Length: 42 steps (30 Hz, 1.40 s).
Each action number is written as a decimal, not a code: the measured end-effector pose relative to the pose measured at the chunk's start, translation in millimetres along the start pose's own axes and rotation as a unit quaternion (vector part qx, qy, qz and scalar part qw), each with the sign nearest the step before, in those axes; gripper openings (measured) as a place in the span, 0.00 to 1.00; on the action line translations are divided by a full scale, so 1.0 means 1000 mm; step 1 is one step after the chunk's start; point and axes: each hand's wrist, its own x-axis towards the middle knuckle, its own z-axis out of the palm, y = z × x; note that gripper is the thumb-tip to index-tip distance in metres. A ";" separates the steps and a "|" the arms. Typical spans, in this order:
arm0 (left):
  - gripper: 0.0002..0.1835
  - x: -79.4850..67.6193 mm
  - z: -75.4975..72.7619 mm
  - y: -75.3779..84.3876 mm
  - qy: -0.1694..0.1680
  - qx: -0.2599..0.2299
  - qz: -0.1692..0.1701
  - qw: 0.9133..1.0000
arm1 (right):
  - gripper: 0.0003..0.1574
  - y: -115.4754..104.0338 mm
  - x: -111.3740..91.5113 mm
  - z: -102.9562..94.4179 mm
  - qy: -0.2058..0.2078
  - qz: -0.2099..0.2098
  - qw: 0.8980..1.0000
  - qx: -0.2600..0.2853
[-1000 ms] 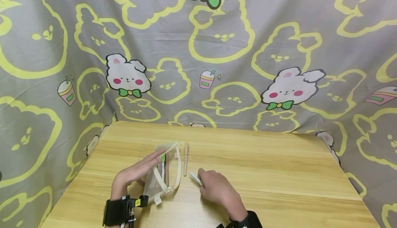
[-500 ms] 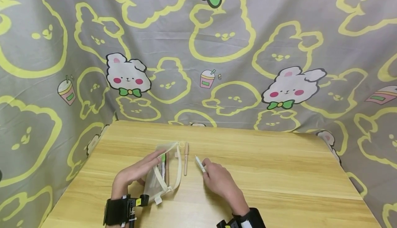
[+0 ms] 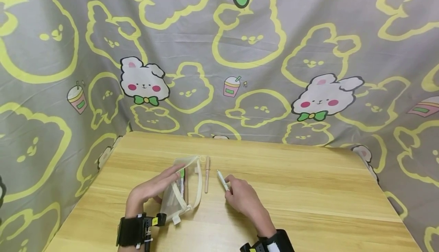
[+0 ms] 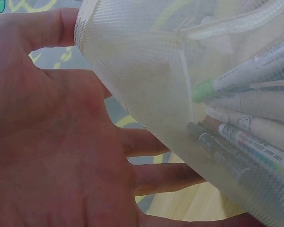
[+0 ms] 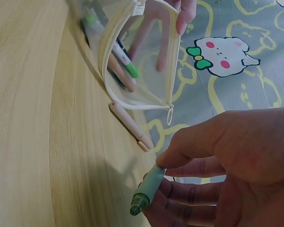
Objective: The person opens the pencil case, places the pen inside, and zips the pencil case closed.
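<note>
A cream, see-through mesh pencil case [image 3: 200, 185] stands on the table with its zip gaping to the right. My left hand [image 3: 147, 191] grips its left side; in the left wrist view the thumb is at the upper edge and other fingers reach behind the mesh [image 4: 132, 71]. Several pens and markers, one with a green cap [image 5: 132, 71], lie inside the case. To the right, my right hand [image 3: 245, 196] pinches a pale green pen [image 5: 152, 185] between thumb and fingers, its narrow tip pointing away from me in the head view.
A beige capped pen [image 3: 207, 175] lies on the wooden table [image 3: 291, 191] between the case and my right hand. Behind the table hangs a grey curtain [image 3: 192, 42] with rabbit prints. Each wrist wears a black strap [image 3: 130, 231] with a camera.
My right hand has moved forward and slightly right with the pale green pen, mostly in the first half second. The left hand keeps its hold on the pencil case.
</note>
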 end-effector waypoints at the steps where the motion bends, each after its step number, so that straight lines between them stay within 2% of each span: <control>1: 0.32 0.000 0.000 0.000 -0.001 0.000 0.001 1.000 | 0.21 0.000 0.000 0.000 0.001 0.001 1.000 -0.001; 9: 0.35 0.001 -0.001 0.002 -0.007 -0.009 0.000 1.000 | 0.17 -0.009 0.003 0.003 0.020 -0.028 0.999 0.008; 17: 0.35 0.004 0.000 0.001 0.002 -0.019 -0.027 0.999 | 0.16 -0.030 0.009 0.009 0.022 -0.069 0.997 0.011; 25: 0.35 0.000 -0.002 0.002 0.005 -0.032 -0.036 0.999 | 0.15 -0.056 0.027 0.016 0.034 -0.066 0.997 0.009; 31: 0.34 0.000 -0.002 0.000 0.006 -0.033 -0.028 0.999 | 0.18 -0.070 0.042 0.030 -0.001 -0.044 0.997 0.062; 37: 0.32 0.000 -0.001 0.000 -0.001 -0.028 -0.010 1.000 | 0.18 -0.077 0.051 0.043 -0.011 -0.033 0.992 0.120; 42: 0.31 0.001 -0.001 0.000 0.004 -0.034 -0.021 0.999 | 0.15 -0.082 0.054 0.049 -0.018 -0.021 0.985 0.173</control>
